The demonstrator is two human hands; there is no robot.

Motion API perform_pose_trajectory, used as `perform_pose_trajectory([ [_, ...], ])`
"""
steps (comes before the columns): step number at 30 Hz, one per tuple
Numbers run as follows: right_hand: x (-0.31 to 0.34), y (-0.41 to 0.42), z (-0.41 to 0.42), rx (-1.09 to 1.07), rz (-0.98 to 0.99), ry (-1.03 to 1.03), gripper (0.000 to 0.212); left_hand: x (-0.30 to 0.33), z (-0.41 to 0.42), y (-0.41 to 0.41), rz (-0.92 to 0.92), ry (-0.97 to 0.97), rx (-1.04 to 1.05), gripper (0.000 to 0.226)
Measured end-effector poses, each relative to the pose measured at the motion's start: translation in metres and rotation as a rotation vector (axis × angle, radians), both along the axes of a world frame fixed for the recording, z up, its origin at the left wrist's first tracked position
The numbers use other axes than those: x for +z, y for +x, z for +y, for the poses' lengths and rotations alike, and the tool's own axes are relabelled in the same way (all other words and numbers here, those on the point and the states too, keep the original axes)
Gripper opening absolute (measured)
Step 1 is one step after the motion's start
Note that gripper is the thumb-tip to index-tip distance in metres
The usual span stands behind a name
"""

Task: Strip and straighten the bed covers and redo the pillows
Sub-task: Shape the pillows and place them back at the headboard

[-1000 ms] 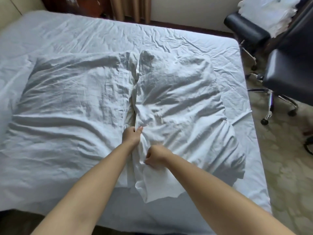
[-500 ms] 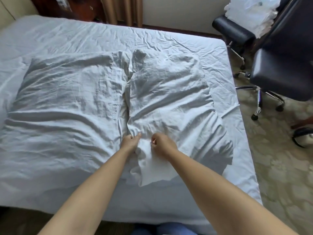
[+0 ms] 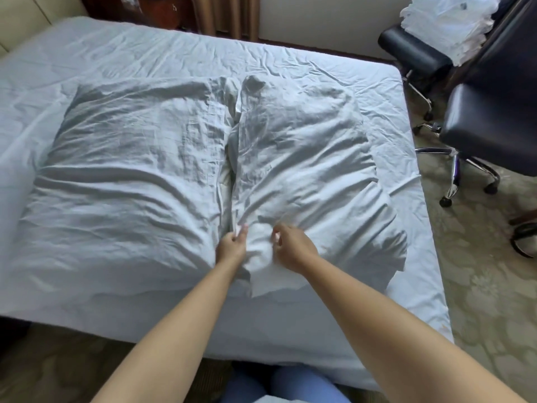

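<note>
Two white pillows lie side by side on the bed's white sheet (image 3: 334,62). The left pillow (image 3: 130,170) is wide and flat. The right pillow (image 3: 305,158) is crumpled, and its loose case end (image 3: 270,280) hangs toward me. My left hand (image 3: 231,247) pinches the case cloth at the seam between the pillows. My right hand (image 3: 293,247) grips the same bunched cloth just to the right. A puff of cloth bulges between the two hands.
A dark office chair (image 3: 491,123) on wheels stands right of the bed. Behind it a dark stool (image 3: 412,50) carries a stack of folded white linen (image 3: 447,21). Patterned carpet (image 3: 479,286) lies right of the bed. Curtains and dark wood furniture are at the far side.
My right hand has slid up and toward my left hand. The loose case end has bunched up between them and been pushed farther onto the pillow.
</note>
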State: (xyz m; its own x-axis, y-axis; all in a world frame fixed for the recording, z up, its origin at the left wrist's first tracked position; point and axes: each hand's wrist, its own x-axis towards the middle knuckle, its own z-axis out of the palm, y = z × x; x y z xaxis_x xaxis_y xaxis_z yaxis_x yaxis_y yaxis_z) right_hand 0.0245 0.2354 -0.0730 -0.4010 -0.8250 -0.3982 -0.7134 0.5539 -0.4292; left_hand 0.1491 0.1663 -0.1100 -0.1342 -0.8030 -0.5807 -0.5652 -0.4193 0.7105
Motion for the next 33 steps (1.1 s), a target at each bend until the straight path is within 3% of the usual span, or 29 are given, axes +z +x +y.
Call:
perform_pose_trajectory([
  [2, -0.001, 0.002, 0.004, -0.039, 0.014, -0.056, 0.025, -0.004, 0.011, -0.002, 0.063, 0.042, -0.008, 0.054],
  [5, 0.000, 0.003, 0.008, -0.074, 0.052, -0.204, 0.024, 0.011, 0.018, 0.000, 0.072, -0.172, 0.049, 0.038],
  [7, 0.002, 0.002, 0.012, -0.049, 0.107, -0.293, 0.025, 0.015, 0.018, 0.005, 0.083, -0.273, 0.157, 0.043],
  [12, -0.010, -0.004, 0.030, 0.260, 0.144, -0.019, 0.030, -0.012, 0.018, 0.023, -0.049, -0.037, 0.078, 0.056],
  [15, -0.013, -0.009, 0.042, 0.364, 0.107, 0.057, 0.062, -0.006, 0.024, 0.016, 0.014, -0.001, 0.083, 0.049],
  [18, -0.015, -0.017, 0.053, 0.512, 0.295, 0.154, 0.089, 0.009, 0.036, 0.005, 0.191, 0.045, 0.015, 0.026],
  [20, -0.017, -0.023, 0.058, 0.493, 0.403, 0.117, 0.083, 0.017, 0.042, 0.000, 0.240, -0.033, 0.037, 0.033],
  [23, -0.014, -0.026, 0.058, 0.384, 0.505, -0.125, 0.052, 0.022, 0.051, 0.003, 0.250, -0.195, 0.212, 0.035],
  [25, -0.004, -0.028, 0.054, 0.448, 0.460, -0.095, 0.032, 0.016, 0.058, 0.011, 0.054, -0.146, 0.092, 0.040],
  [28, 0.004, -0.027, 0.049, 0.584, 0.238, 0.187, 0.033, 0.010, 0.059, 0.016, -0.354, -0.004, -0.278, 0.056],
  [33, 0.015, -0.028, 0.026, 0.469, 0.024, 0.037, 0.040, 0.026, 0.026, 0.007, -0.407, -0.017, -0.326, 0.059],
])
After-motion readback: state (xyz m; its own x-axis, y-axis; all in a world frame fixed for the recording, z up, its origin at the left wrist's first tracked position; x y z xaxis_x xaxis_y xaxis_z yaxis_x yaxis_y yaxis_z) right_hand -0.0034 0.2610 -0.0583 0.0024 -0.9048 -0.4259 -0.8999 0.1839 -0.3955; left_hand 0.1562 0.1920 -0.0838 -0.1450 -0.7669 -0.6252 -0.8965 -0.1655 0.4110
